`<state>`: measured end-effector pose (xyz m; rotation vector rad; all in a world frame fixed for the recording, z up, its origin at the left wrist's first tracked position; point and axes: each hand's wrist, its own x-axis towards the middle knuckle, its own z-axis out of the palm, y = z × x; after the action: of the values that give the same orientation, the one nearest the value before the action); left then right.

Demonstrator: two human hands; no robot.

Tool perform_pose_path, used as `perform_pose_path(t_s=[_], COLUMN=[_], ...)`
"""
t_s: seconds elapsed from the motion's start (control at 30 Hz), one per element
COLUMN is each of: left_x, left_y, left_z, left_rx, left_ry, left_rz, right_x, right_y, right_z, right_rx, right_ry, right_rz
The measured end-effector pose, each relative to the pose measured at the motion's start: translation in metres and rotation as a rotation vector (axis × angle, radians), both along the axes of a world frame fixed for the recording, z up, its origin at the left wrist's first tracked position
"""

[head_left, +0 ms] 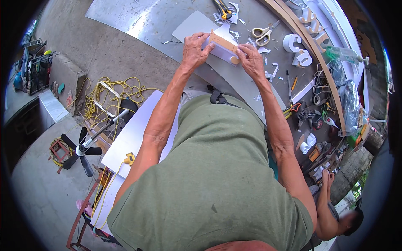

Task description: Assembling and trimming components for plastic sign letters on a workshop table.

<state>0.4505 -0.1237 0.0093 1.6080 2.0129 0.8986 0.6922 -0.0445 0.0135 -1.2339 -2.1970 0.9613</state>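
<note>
White-and-tan piece [223, 48] sitting between left grip [194, 51] and right grip [251, 60], over the worktop [125, 19]; ends partly covered, underside not showing. Left grip pinching its left end, part-closed; right grip clasping the right end, also part-closed. Scissors [267, 33] lying just beyond right grip. Yellow-black cutter [226, 14] lying beyond the piece, far end running out of view.

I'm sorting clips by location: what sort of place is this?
Probably a sign-making workshop: white letter shapes, scissors and a yellow-and-black utility knife lie on the grey work surface.
</note>
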Motion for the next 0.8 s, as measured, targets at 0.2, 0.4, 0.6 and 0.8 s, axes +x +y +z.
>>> perform_pose_path(t_s=[0.2, 0.4, 0.6, 0.8], left_x=[-0.008, -0.004, 0.003, 0.003], left_y=[0.014, 0.019, 0.018, 0.014], left_z=[-0.005, -0.005, -0.003, -0.007], left_rx=[-0.033, -0.084, -0.140, -0.120], left_ry=[0.050, 0.113, 0.123, 0.132], left_rz=[-0.111, -0.092, -0.053, -0.028], right_x=[-0.003, 0.003, 0.012, 0.009], right_y=[-0.033, -0.017, 0.005, 0.009], right_z=[0.015, 0.015, 0.008, 0.017], right_rx=[-0.155, -0.185, -0.235, -0.442], right_ry=[0.084, 0.044, 0.012, 0.096], right_rz=[-0.068, -0.051, 0.001, -0.031])
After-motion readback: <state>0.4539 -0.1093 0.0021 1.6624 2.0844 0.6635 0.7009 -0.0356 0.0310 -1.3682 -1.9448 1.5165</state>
